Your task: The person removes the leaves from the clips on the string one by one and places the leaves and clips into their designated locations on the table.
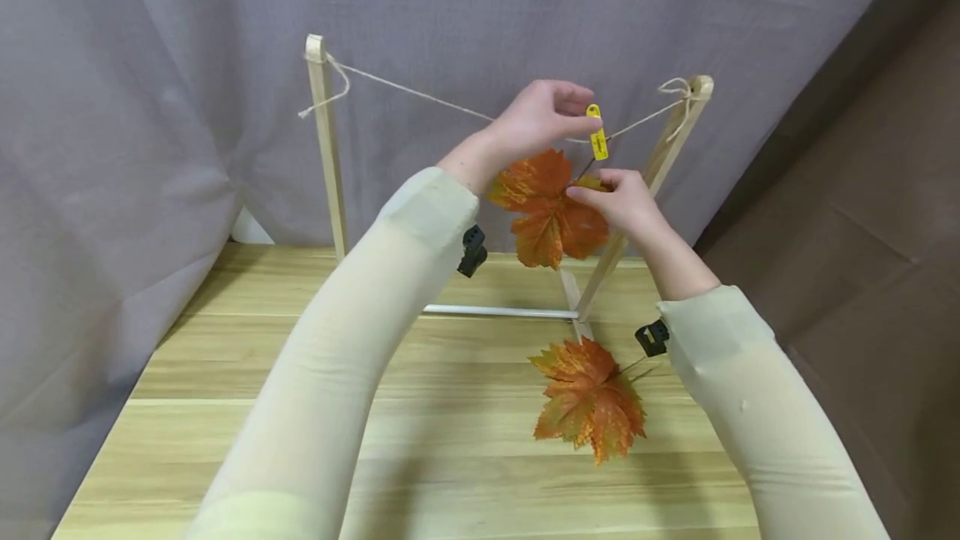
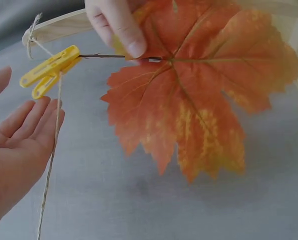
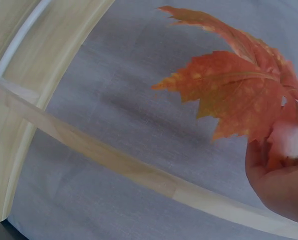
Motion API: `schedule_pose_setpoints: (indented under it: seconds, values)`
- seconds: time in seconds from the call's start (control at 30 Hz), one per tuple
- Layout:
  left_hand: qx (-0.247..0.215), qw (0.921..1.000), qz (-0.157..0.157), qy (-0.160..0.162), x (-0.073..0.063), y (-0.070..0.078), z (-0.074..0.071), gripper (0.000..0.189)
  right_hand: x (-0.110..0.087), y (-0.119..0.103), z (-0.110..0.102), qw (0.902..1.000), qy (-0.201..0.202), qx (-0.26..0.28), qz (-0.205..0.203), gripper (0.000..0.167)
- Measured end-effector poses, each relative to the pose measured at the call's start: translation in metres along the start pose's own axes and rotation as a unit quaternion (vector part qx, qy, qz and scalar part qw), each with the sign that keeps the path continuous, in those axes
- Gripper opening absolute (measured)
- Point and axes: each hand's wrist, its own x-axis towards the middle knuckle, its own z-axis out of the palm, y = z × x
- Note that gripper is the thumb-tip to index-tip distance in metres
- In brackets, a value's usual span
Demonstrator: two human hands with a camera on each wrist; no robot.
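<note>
One leaf (image 1: pixel 546 223) is pinched by right hand (image 1: pixel 626 202), left hand (image 1: pixel 536 115) spread, perhaps touching clip (image 1: pixel 598 145).

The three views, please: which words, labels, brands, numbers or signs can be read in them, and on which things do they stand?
Yellow clothespin: dark marking, too small and blurred to read.
Upper maple leaf and lower maple leaf: no text visible.
Wooden frame: no text visible.
So, no text can be quoted.
</note>
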Motion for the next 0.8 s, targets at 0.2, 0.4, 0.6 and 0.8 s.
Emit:
schedule_pose_setpoints:
  seconds: [0.2,0.4,0.6,0.8]
  values:
    - [0.007,0.9996,0.011,0.025,0.002,-0.001,0.005,0.045,0.001,-0.004,0.001,0.9997,0.017,0.012,-0.015,0.023]
    - [0.025,0.9961,0.009,0.084,0.005,-0.001,0.014,0.035,-0.001,-0.004,0.001,0.9997,0.019,0.011,-0.012,0.027]
    - [0.021,0.995,0.001,0.097,0.006,-0.002,0.018,0.031,-0.002,-0.001,0.001,0.9994,0.03,0.002,-0.019,0.032]
    - [0.002,0.9955,0.0,0.095,0.004,-0.003,0.017,0.028,-0.002,0.0,0.004,0.9971,0.06,0.04,-0.025,0.015]
